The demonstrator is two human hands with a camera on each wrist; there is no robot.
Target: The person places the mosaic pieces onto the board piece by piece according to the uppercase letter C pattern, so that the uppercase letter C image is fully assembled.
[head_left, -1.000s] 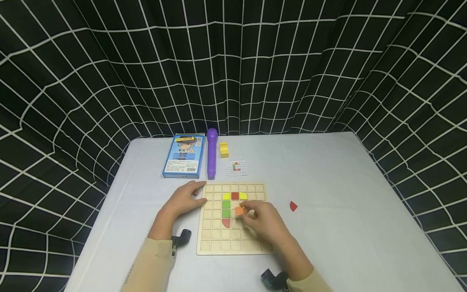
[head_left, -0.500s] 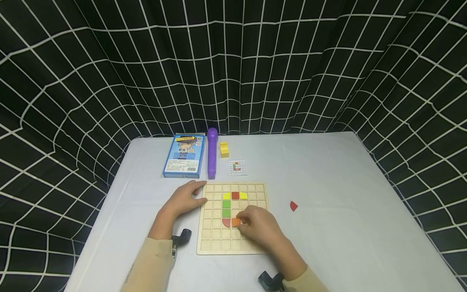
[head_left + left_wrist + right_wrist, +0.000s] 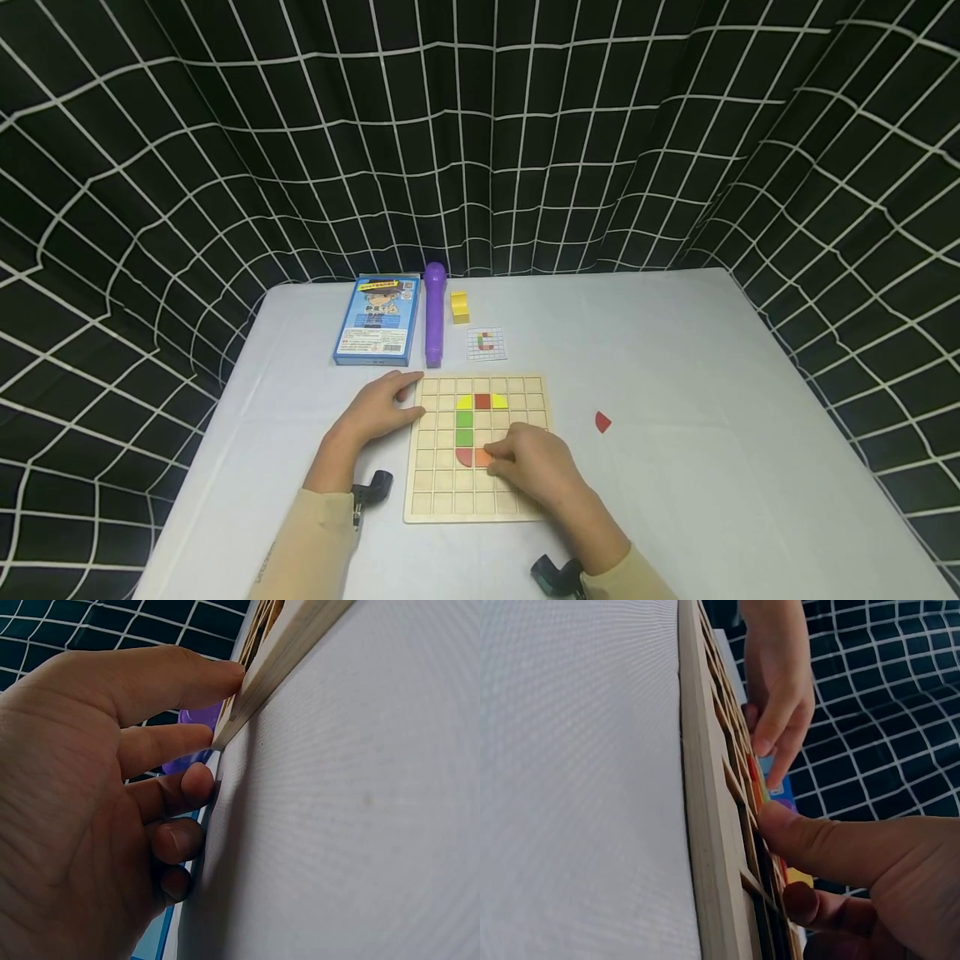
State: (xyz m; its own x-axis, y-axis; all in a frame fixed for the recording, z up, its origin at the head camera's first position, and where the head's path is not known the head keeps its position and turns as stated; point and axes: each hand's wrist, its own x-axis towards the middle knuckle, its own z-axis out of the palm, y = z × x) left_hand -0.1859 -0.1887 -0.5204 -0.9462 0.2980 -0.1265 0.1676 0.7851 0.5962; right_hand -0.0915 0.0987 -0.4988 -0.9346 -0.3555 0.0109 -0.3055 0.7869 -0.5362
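Observation:
My right hand (image 3: 536,467) has its thumb and a fingertip at the right side of an orange square tile (image 3: 481,457), which lies in a cell of the wooden grid board (image 3: 442,504). In the right wrist view, the thumb (image 3: 780,825) is low over the row of coloured tiles. Left of the orange tile is a red quarter-round tile (image 3: 464,457); two green square tiles (image 3: 464,427) run up from it. A red square tile (image 3: 483,402) sits between two yellow quarter-round tiles (image 3: 499,402). My left hand (image 3: 378,408) rests with thumb and index finger against the board's left edge.
A loose red quarter-round tile (image 3: 603,422) lies right of the board. Behind the board are a small pattern card (image 3: 486,343), a yellow block (image 3: 460,307), a purple microphone-shaped thing (image 3: 435,317) and a blue box (image 3: 378,321). A dark checked curtain (image 3: 487,167) surrounds the table.
My right hand has brought the orange tile down and toward me, from over the board's middle into the cell beside the red quarter-round tile. The left hand has stayed in place.

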